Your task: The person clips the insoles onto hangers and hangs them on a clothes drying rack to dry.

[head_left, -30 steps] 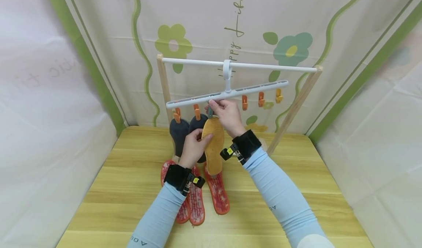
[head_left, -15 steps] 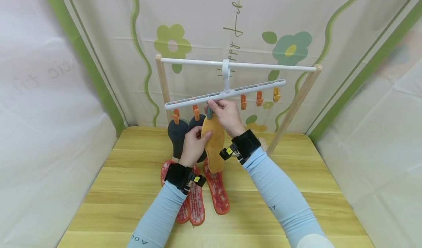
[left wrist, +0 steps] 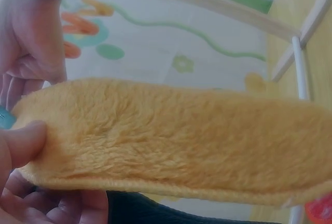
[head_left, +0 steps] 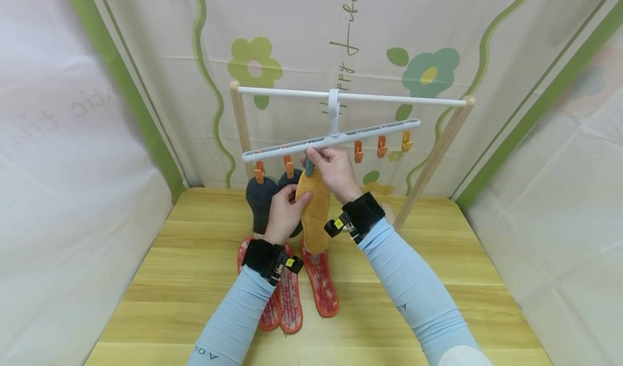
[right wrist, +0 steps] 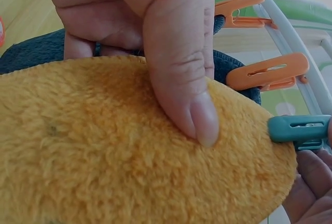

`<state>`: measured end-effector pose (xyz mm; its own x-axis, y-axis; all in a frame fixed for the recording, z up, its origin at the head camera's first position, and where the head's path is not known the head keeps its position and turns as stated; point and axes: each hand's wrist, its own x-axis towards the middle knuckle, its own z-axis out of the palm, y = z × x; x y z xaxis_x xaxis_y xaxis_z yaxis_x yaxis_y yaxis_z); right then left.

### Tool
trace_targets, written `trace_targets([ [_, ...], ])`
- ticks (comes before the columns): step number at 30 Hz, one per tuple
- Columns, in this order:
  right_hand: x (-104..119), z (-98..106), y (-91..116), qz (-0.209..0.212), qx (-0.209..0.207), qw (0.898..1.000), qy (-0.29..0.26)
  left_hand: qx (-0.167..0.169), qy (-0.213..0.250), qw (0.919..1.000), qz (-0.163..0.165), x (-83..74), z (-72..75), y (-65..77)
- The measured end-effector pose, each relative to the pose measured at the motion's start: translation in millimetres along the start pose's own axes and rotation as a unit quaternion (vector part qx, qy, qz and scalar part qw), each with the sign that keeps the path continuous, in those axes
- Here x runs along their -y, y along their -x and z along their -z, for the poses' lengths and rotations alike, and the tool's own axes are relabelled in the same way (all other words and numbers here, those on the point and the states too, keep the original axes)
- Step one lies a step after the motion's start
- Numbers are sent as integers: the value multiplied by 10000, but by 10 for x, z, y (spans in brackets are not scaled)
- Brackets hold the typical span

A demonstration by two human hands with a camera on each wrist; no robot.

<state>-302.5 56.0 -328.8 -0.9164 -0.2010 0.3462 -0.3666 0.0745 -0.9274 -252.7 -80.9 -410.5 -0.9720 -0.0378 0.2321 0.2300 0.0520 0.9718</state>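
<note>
A fuzzy yellow insole (head_left: 315,223) hangs upright under the grey clip hanger (head_left: 372,132). My left hand (head_left: 284,214) pinches its left edge, thumb on the fuzzy face and fingers behind. At the insole's top end sits a green clip (right wrist: 290,129), which my right hand (head_left: 335,172) pinches just below the hanger bar. In the right wrist view the clip's tip overlaps the insole's edge. To the left, a dark insole (head_left: 259,206) and a second dark insole (head_left: 289,178) hang from orange clips (head_left: 260,172); the left hand and yellow insole partly hide the second one.
The hanger hooks over a white rod (head_left: 404,100) on a wooden frame (head_left: 433,160), tilted with its left end lower. Two orange clips and a yellow clip (head_left: 406,141) hang bare at right. Red patterned insoles (head_left: 321,285) lie on the wooden table (head_left: 413,290).
The hanger and its hanging pieces have shifted slightly left. The yellow insole's lower end has risen a little. Both hands keep their grips on the insole and the green clip.
</note>
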Motion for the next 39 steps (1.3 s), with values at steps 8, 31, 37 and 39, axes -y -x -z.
trace_targets([
  [8,-27,22,3,23,197,9998,29,-50,-23,10000,21,7,-5,-9],
  [31,-38,76,8,-150,421,9990,59,-4,-673,9974,254,99,-4,27],
  [37,-45,106,3,-168,441,9989,24,-19,-732,9969,283,98,-3,32],
  [39,-41,114,4,-171,457,9988,80,-27,-716,9970,297,95,-5,38],
])
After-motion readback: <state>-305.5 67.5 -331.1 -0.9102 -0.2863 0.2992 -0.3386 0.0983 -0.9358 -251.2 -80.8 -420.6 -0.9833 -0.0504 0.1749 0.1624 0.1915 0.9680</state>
